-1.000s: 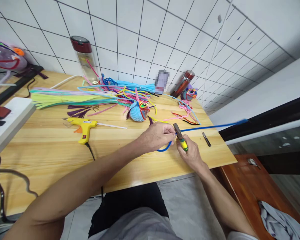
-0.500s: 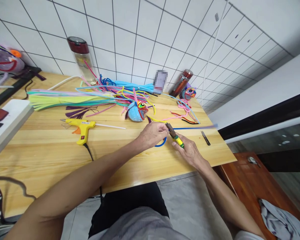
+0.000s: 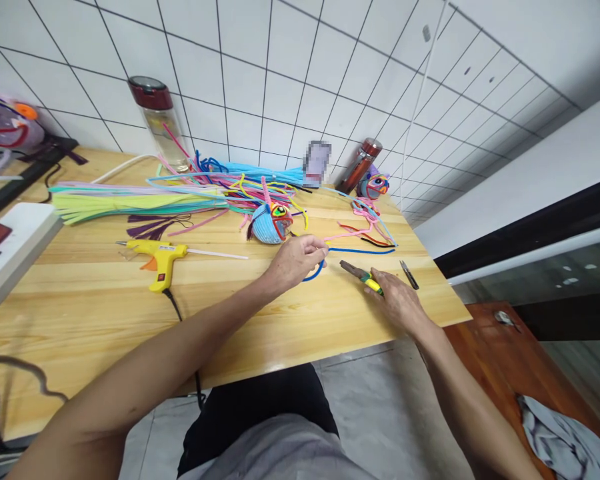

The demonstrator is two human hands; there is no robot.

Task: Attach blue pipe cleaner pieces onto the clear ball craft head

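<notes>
My left hand (image 3: 300, 259) pinches a blue pipe cleaner (image 3: 316, 273), whose curved part hangs below the fingers. A straight blue length (image 3: 363, 251) runs right from those fingertips; the fingers hide whether the two are joined. My right hand (image 3: 396, 298) is wrapped round the yellow-green handles of a pair of pliers (image 3: 353, 270). The dark jaws point at my left hand but stand apart from it. Just behind the left hand sits a blue fish-like figure (image 3: 270, 224) with a green eye and red-edged mouth.
A yellow glue gun (image 3: 164, 260) lies left, its cord running off the front edge. Bundled pipe cleaners (image 3: 145, 200) spread along the back, near a bottle (image 3: 160, 127) and a red flask (image 3: 363, 165). Small snips (image 3: 409, 275) lie right; a white power strip (image 3: 23, 247) is far left.
The pliers have moved from my left fingertips to the right and slightly down with my right hand. The blue straight length now reaches less far right and has stopped blurring.
</notes>
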